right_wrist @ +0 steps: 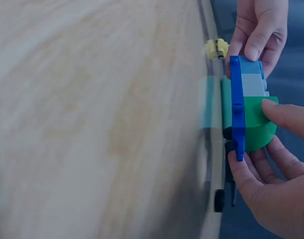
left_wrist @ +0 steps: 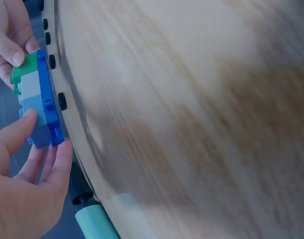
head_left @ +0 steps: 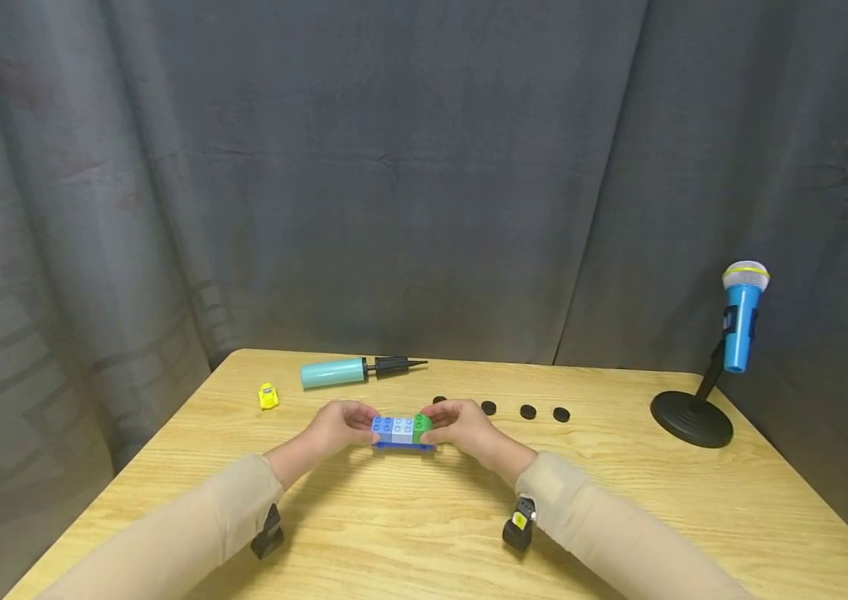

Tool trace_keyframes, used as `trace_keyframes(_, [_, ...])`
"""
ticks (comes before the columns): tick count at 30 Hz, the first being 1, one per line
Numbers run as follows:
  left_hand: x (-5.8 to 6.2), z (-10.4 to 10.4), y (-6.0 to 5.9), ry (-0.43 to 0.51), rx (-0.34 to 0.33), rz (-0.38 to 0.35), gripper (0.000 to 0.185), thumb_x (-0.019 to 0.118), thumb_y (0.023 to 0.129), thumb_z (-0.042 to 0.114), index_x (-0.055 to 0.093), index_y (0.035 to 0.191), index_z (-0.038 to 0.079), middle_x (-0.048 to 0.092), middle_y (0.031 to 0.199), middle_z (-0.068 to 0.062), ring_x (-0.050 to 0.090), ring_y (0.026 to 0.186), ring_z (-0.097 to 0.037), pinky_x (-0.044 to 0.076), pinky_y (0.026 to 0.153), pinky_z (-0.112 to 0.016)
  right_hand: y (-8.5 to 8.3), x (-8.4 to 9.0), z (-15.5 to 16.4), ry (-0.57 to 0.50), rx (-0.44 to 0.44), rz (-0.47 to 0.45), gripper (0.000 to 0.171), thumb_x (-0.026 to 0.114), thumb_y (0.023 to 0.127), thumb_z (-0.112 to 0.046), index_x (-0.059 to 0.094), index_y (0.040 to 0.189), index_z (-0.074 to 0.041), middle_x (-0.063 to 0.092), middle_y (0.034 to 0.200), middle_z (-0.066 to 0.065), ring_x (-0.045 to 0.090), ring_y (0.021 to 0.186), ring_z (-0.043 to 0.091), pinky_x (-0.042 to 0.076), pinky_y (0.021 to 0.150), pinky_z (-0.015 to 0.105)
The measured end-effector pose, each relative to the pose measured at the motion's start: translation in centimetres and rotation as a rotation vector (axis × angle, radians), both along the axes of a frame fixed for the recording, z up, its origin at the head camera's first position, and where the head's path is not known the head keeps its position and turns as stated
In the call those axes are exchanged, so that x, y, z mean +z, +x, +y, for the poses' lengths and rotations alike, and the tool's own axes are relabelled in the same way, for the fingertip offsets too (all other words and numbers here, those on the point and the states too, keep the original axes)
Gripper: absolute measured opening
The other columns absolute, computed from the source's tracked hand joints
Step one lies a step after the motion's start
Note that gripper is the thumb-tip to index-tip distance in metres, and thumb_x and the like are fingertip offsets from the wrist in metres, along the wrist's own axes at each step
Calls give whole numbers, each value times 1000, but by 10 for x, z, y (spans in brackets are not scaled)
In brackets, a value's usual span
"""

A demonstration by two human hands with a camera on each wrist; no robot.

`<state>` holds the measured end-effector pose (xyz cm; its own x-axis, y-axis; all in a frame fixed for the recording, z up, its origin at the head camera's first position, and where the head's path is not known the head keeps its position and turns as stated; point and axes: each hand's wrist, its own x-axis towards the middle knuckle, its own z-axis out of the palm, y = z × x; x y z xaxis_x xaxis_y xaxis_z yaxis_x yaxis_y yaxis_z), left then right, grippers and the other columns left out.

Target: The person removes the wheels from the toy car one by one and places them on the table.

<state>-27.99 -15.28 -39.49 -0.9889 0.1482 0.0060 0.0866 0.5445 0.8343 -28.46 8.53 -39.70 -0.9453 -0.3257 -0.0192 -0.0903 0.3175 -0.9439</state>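
Both hands hold a row of toy building bricks on a dark blue base with small side pegs. Its bricks are a blue brick, a pale blue brick and a green brick with a rounded end. My left hand pinches the blue end, thumb on the near side and fingers beyond. At the green end, my right hand grips with its thumb on the brick and fingertips by the base. In the wrist views the base stands off the tabletop.
Several small black discs lie in a row behind and right of the hands. A teal hand pump lies at the back, with a yellow toy car left of it. A blue microphone on a black stand stands far right.
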Motion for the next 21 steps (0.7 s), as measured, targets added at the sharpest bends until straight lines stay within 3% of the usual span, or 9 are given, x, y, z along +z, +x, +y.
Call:
trace_keyframes(9, [-7, -2, 1, -44, 16, -20, 34, 81, 74, 4, 69, 107, 2, 70, 95, -6, 65, 87, -16, 55, 80, -33, -1, -13, -4, 23, 2, -21, 39, 80, 76, -6, 68, 113, -2, 69, 104, 8, 63, 93, 15, 53, 85, 31])
trace_keyframes(21, [-15, -3, 1, -30, 18, -33, 37, 81, 72, 2, 69, 107, 2, 71, 94, -5, 66, 86, -16, 56, 80, -34, 2, -15, -7, 51, 7, -14, 39, 78, 78, -1, 66, 115, 1, 68, 106, 11, 63, 90, 15, 55, 81, 31])
